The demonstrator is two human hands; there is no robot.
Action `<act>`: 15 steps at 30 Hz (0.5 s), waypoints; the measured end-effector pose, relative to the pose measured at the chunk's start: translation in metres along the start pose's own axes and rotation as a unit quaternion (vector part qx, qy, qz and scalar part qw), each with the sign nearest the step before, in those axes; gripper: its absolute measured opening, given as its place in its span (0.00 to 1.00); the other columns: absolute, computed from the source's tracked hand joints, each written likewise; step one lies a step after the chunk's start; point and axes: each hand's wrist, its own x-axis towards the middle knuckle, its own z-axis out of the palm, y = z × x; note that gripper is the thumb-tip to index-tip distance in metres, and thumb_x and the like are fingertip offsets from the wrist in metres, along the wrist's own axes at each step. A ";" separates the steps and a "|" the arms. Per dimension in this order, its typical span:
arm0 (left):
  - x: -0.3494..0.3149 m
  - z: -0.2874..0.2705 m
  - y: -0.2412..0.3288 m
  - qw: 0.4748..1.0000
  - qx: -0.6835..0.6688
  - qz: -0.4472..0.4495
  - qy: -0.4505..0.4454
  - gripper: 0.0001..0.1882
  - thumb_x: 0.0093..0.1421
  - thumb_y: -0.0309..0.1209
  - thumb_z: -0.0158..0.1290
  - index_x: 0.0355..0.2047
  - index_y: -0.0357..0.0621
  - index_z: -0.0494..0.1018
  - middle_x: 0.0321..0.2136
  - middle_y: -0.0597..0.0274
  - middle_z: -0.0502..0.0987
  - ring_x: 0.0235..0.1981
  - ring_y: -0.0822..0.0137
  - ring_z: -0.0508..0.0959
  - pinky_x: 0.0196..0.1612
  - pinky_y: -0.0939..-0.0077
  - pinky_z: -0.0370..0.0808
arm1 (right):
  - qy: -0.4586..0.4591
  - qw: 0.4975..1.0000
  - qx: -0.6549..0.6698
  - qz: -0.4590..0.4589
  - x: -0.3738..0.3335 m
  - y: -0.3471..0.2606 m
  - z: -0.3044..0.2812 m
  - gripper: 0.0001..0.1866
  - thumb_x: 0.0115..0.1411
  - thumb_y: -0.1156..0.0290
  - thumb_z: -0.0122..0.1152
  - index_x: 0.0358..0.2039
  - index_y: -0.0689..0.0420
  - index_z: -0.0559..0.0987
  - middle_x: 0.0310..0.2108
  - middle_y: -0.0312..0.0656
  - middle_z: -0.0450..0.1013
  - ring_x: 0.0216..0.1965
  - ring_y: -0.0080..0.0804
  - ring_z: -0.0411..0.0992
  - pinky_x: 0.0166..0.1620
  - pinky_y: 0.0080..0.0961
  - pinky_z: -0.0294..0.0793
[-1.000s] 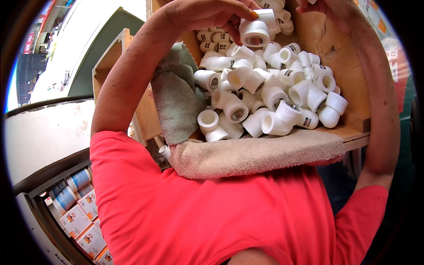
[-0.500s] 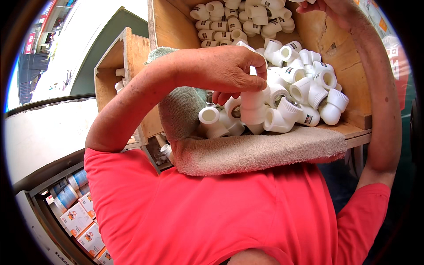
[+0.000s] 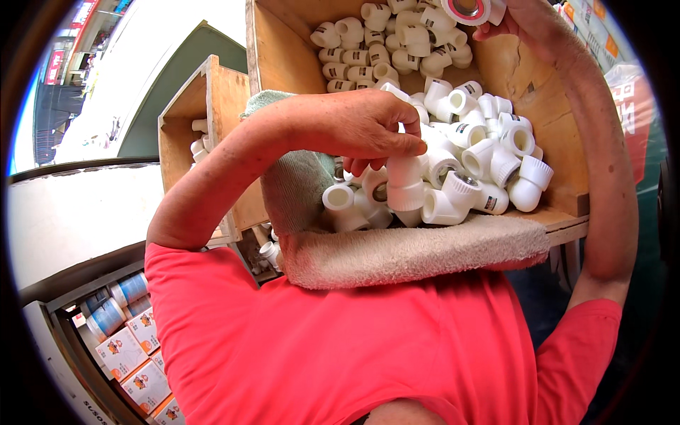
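My left hand (image 3: 374,126) is closed, thumb and fingers pinching the top of a white plastic elbow fitting (image 3: 406,185) at the front of the pile. Up at the top right edge, my right hand (image 3: 530,30) grips a white pipe fitting (image 3: 459,10) whose round opening has a metal insert and a red ring. Part of that fitting is cut off by the frame. Around my left hand lie loose white elbow fittings (image 3: 523,185), some with metal threaded inserts. They fill the near part of a wooden box (image 3: 563,117).
A beige towel (image 3: 418,251) is draped over the box's front edge, and a green-grey cloth (image 3: 294,188) covers its left corner. More elbows (image 3: 358,60) are heaped at the back. At the left stand a smaller wooden box (image 3: 230,92) and a shelf with white-orange cartons (image 3: 145,386).
The fitting in my right hand has come down further into view, showing its red-ringed opening. My left hand stays on its elbow fitting; the whole view has shifted slightly.
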 end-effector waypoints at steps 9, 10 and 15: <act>0.002 -0.012 0.004 0.998 0.061 0.018 0.017 0.18 0.74 0.44 0.50 0.51 0.42 0.76 0.25 0.63 0.78 0.24 0.73 0.78 0.28 0.75 0.76 | -0.013 0.999 0.039 -0.008 0.002 0.004 -0.002 0.22 0.74 0.54 0.50 0.41 0.61 0.83 0.31 0.42 0.81 0.29 0.28 0.80 0.31 0.27 0.84; 0.004 -0.018 0.004 0.996 0.084 0.022 0.036 0.19 0.74 0.45 0.50 0.50 0.41 0.76 0.25 0.63 0.78 0.25 0.73 0.79 0.29 0.74 0.77 | -0.009 0.999 0.040 -0.006 0.002 0.005 -0.003 0.23 0.74 0.53 0.50 0.41 0.61 0.83 0.31 0.42 0.81 0.29 0.28 0.80 0.31 0.27 0.84; 0.044 -0.064 -0.012 0.966 0.162 0.041 0.196 0.18 0.72 0.42 0.53 0.53 0.42 0.76 0.31 0.59 0.80 0.29 0.69 0.81 0.31 0.72 0.80 | 0.011 0.999 0.022 0.020 0.004 0.000 0.001 0.24 0.75 0.52 0.49 0.41 0.60 0.83 0.31 0.42 0.81 0.28 0.28 0.79 0.30 0.27 0.84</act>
